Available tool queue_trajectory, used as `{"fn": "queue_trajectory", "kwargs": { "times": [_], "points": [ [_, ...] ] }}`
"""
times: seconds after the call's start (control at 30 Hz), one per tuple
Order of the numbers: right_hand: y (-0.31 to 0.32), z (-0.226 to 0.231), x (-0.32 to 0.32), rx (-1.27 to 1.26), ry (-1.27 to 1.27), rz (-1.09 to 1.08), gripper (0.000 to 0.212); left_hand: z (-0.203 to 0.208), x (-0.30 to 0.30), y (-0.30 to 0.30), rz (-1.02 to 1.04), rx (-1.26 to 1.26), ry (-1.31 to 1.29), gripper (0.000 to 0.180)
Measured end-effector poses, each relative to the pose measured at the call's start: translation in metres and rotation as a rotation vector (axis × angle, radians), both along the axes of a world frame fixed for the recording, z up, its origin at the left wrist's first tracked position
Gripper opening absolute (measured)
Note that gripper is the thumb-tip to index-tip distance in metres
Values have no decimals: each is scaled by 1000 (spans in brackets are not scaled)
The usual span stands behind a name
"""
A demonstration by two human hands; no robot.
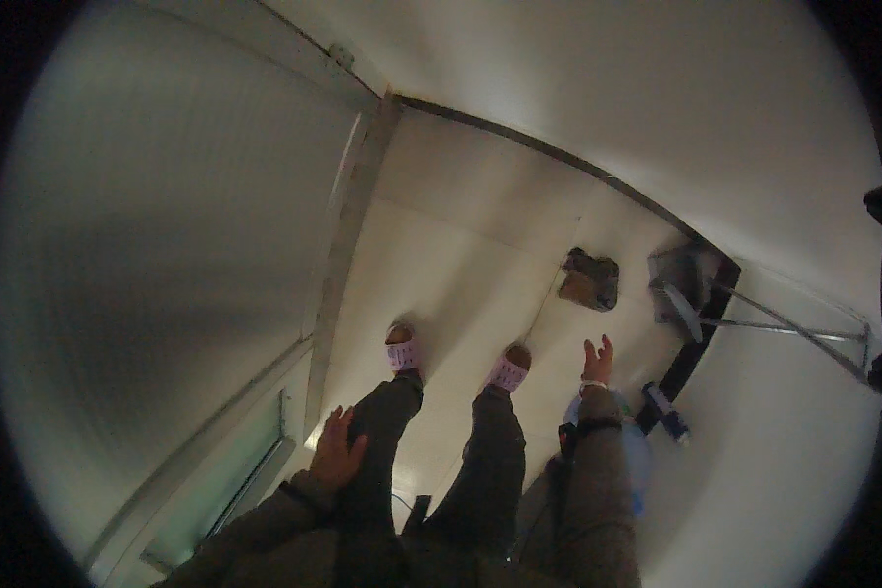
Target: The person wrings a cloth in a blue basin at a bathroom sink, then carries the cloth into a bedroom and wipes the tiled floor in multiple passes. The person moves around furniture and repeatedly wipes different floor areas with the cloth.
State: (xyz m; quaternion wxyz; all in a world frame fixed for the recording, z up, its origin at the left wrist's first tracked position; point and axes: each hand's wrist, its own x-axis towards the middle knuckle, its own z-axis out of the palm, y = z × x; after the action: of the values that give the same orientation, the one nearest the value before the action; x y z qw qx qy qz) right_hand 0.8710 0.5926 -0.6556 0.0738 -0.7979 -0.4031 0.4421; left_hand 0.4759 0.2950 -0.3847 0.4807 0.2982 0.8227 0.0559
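My left hand (337, 453) hangs beside my left thigh with its fingers apart, holding nothing. Farther forward on the right, my right hand (597, 365) reaches out over the floor, its fingers spread and nothing in them. Beyond that hand lies a dark, brownish bundle (590, 280) on the floor, too dim to name. A pale blue plastic-looking item (637, 456) shows partly behind my right forearm. Close by, a dark blue and white cylinder (666, 414) lies near the wall. Pink slippers (508, 372) are on my feet.
At the left stands a frosted panel (186, 235) in a metal frame. A dark grey container (681, 279) sits by the right wall, next to a thin metal frame (789, 328). Dark skirting (549, 149) edges the pale tiled floor (451, 245).
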Motion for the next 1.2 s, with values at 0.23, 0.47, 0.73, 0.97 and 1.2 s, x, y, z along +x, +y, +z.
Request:
{"fn": "queue_trajectory", "kwargs": {
  "times": [0.23, 0.47, 0.73, 0.97, 1.2],
  "points": [
    [72, -127, 13, 243, 11, 34, 79, -38, -18, 18, 85, 194, 147, 66],
    [108, -249, 7, 453, -376, 346, 77, -106, -41, 41, 301, 456, 239, 82],
    [135, -219, -103, 348, -865, 177, 80, -150, -51, 42, 321, 583, 437, 85],
    [113, -179, -191, 701, -332, 1064, 61, -134, -34, 58, 439, 637, 424, 80],
    [179, -192, -126, 639, -204, 1231, 46, -133, -25, 63, 233, 499, 573, 75]
  ]
}}
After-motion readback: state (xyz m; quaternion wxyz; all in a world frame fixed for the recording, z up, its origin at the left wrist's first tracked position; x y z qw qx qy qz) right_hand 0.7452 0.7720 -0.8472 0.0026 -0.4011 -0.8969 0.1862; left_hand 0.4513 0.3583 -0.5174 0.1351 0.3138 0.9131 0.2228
